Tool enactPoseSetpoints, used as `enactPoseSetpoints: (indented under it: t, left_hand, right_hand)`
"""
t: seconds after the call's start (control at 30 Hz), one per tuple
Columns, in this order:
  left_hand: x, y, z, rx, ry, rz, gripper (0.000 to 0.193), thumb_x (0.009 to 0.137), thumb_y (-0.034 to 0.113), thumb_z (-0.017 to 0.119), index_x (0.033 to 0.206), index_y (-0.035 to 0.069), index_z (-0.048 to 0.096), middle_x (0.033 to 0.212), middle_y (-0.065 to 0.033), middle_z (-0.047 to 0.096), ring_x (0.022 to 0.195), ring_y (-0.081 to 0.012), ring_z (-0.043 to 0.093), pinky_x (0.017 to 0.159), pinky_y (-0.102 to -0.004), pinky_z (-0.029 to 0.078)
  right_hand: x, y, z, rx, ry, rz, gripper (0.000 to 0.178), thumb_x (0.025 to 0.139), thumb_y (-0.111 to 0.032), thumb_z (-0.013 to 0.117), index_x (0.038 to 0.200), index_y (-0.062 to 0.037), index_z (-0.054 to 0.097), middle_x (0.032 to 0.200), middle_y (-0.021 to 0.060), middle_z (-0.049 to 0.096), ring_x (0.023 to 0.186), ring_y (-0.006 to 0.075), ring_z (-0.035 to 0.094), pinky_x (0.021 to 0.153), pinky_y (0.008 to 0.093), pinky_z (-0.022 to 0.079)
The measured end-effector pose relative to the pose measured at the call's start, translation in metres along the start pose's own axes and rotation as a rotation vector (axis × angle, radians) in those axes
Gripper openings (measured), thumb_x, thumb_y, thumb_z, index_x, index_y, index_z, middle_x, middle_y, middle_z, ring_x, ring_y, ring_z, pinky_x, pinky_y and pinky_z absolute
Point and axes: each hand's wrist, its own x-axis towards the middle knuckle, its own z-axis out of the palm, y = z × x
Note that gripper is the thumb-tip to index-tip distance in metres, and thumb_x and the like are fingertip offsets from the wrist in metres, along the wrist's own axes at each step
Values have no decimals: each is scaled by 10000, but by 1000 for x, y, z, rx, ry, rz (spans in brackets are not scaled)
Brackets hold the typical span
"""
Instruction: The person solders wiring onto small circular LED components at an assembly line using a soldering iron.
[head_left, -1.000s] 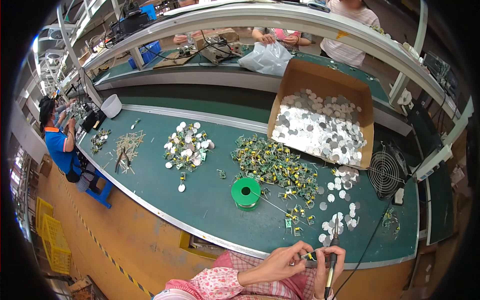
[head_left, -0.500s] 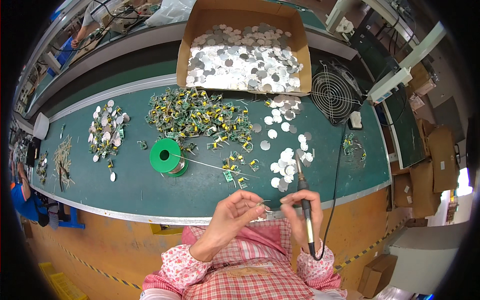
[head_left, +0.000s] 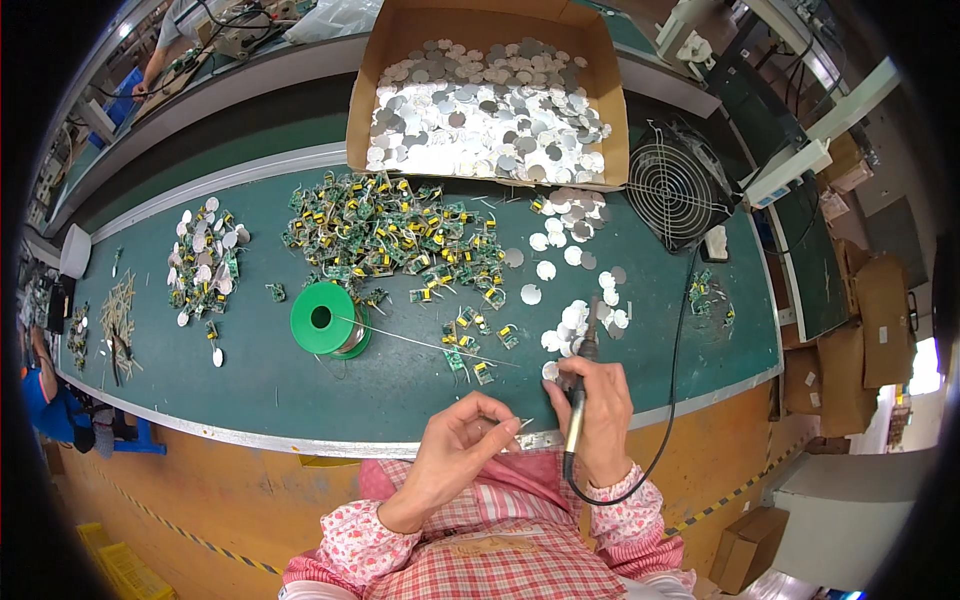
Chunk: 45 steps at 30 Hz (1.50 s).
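My right hand point(head_left: 600, 415) is closed round a soldering iron point(head_left: 577, 415), its tip pointing away over the pile of thin round metal discs point(head_left: 570, 325). The thumb and a finger of that hand are at a single disc point(head_left: 550, 371) on the near edge of the pile. My left hand point(head_left: 462, 445), just beyond the table's front edge, pinches a small piece with thin wire ends; mostly hidden by the fingers, its kind does not show. Between the hands and the big heap lie several small circuit boards point(head_left: 482, 373) with yellow parts.
A green solder spool point(head_left: 308, 338) trails a strand of solder rightward. Behind it are a heap of circuit boards point(head_left: 390, 230) and a cardboard box point(head_left: 362, 130) of discs. A fan point(head_left: 672, 190) stands right, near the iron's cable point(head_left: 676, 370). Boards with discs point(head_left: 205, 260) lie left.
My right hand has moved forward and slightly left with the soldering iron, its fingertips coming down to a disc. My left hand has stayed nearly in place, still pinching the small piece.
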Motion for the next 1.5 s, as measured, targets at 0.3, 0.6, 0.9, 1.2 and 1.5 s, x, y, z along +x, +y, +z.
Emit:
enactPoseSetpoints:
  t: [0.3,0.6,0.9,1.2,1.5]
  left_hand:
    - [2,1,-4,166,97,105,94,913,45,571,967,-17,524,865,-52,599,805,-111,612,721,-233,509]
    - [5,-6,-5,196,105,141,94,917,36,561,970,-31,521,871,-59,607,771,-106,611,708,-232,513]
    - [8,4,12,82,68,123,121,903,20,578,994,-35,521,915,-68,604,818,-125,622,744,-237,521]
    - [11,2,20,46,58,172,147,899,1,575,1023,-44,510,923,-68,593,830,-120,621,754,-237,533]
    - [12,-1,22,217,111,240,122,889,1,587,997,-57,585,980,-60,555,827,-120,631,728,-222,522]
  right_hand:
    - [8,-7,7,75,-131,-28,324,668,36,747,923,-54,567,783,66,591,708,236,547,647,330,444]
    - [-23,-13,6,95,-10,10,284,746,87,670,984,-35,572,791,101,580,661,221,597,582,301,470]
    - [-27,-30,0,734,59,376,253,832,-3,654,1035,-16,503,865,69,618,757,102,607,674,228,495]
    - [-29,-36,1,782,105,348,291,827,58,621,1056,-24,462,965,91,558,823,105,583,728,228,486]
    - [-29,-32,1,701,94,288,286,824,66,623,1047,-19,465,968,88,551,828,105,583,706,216,485]
